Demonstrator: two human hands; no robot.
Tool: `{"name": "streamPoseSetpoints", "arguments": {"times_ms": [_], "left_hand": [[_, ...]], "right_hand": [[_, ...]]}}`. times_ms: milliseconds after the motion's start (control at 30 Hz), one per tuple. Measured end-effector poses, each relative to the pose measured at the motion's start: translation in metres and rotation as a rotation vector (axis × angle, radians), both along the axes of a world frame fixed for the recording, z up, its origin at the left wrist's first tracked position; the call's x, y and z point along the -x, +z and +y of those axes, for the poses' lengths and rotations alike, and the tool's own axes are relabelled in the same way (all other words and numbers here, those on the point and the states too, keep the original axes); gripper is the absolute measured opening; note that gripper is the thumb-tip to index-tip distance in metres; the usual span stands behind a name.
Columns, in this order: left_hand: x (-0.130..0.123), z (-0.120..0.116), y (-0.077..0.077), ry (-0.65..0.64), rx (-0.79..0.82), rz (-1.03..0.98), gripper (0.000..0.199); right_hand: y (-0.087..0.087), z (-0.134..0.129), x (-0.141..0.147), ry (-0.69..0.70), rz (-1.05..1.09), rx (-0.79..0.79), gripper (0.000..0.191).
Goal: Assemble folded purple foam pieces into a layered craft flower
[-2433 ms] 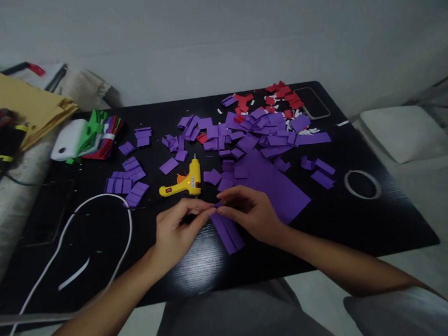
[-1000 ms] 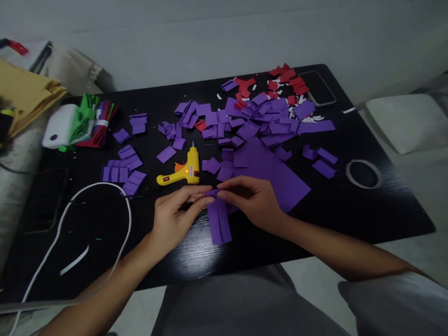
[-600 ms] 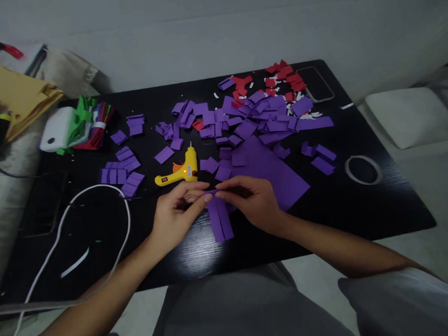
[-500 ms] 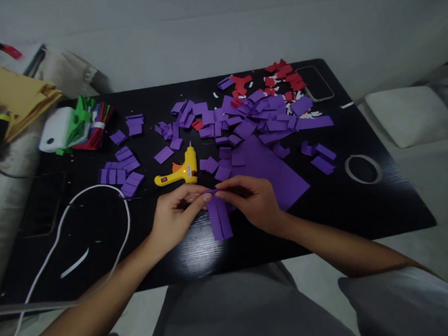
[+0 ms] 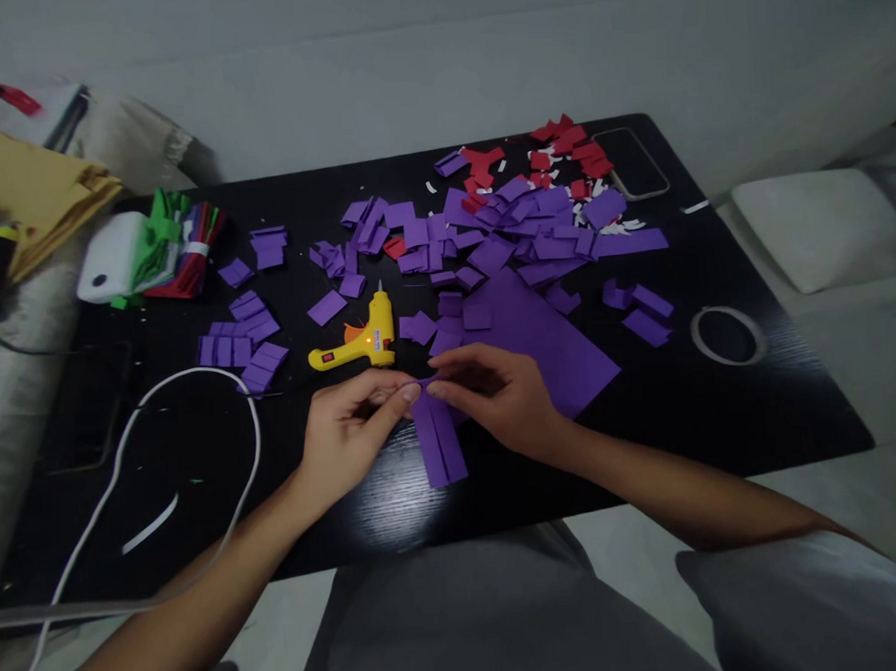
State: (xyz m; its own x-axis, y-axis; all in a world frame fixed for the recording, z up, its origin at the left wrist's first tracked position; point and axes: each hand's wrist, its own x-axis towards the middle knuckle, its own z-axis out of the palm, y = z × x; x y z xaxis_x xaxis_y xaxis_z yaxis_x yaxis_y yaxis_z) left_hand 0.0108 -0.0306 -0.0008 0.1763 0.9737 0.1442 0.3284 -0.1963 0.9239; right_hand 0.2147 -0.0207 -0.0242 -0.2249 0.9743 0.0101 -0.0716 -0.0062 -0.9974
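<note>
Between my hands hangs a folded purple paper strip (image 5: 440,441), with a lengthwise crease down its middle. My left hand (image 5: 352,431) pinches its upper left corner between thumb and fingers. The upper right corner is pinched by my right hand (image 5: 507,397). Fingers partly cover the strip's top edge. Just beyond my left hand lies a yellow glue gun (image 5: 377,334), nozzle pointing away. A large purple sheet (image 5: 543,346) lies under and behind my right hand, and small folded purple pieces (image 5: 554,210) are heaped beyond it.
Red scraps (image 5: 589,153) lie at the back. Purple stacks (image 5: 227,347), colored bundles (image 5: 188,254) and a white object (image 5: 114,258) are on the left. A white cable (image 5: 254,436) loops near my left forearm. A ring-shaped roll (image 5: 727,336) sits right on the black table (image 5: 723,421).
Both hands keep their hold on the purple strip. Its lower end has tilted slightly and sits a little lower; my right hand's fingers have shifted slightly.
</note>
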Motion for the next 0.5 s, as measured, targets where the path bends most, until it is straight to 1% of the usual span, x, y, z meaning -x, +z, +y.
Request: {"name": "streamPoseSetpoints", "arguments": {"times_ms": [67, 167, 300, 433, 500], "left_hand": [[-0.0002, -0.0004, 0.0003, -0.001, -0.009, -0.003, 0.004], [-0.0008, -0.0005, 0.0007, -0.001, -0.010, -0.007, 0.004], [-0.0015, 0.0000, 0.0006, -0.007, 0.011, 0.001, 0.007], [-0.0012, 0.0004, -0.0010, -0.012, 0.025, -0.001, 0.011], [-0.0010, 0.0005, -0.0020, -0.013, 0.028, -0.009, 0.012]], "right_hand": [[-0.0006, 0.0014, -0.0005, 0.062, -0.016, 0.042, 0.028], [-0.0015, 0.0031, -0.0010, 0.139, -0.092, 0.056, 0.022], [-0.0006, 0.0027, -0.0013, 0.141, -0.141, 0.033, 0.023], [0.0018, 0.0022, -0.0011, 0.132, -0.145, 0.030, 0.027], [0.0024, 0.0026, -0.0012, 0.137, -0.137, 0.034, 0.025]]}}
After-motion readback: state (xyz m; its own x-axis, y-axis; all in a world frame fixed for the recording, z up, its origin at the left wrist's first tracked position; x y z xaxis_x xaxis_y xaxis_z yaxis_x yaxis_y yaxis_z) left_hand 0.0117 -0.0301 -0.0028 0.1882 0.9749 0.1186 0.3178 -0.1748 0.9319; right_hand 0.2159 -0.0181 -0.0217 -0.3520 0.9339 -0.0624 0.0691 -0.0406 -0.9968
